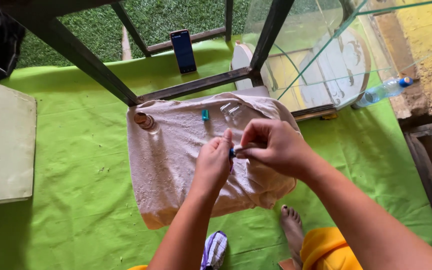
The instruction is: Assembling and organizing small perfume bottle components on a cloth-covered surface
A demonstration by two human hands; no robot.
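While both hands pinch a small blue piece [232,153] between them, the left hand [213,164] and right hand [271,146] meet fingertip to fingertip, the teal cap [205,114] lying beyond on the towel [171,165].

This looks like a yard at a home. There is green fake grass [186,15], a bright green sheet [86,150] on the ground, and a rough yellow wall [426,45].
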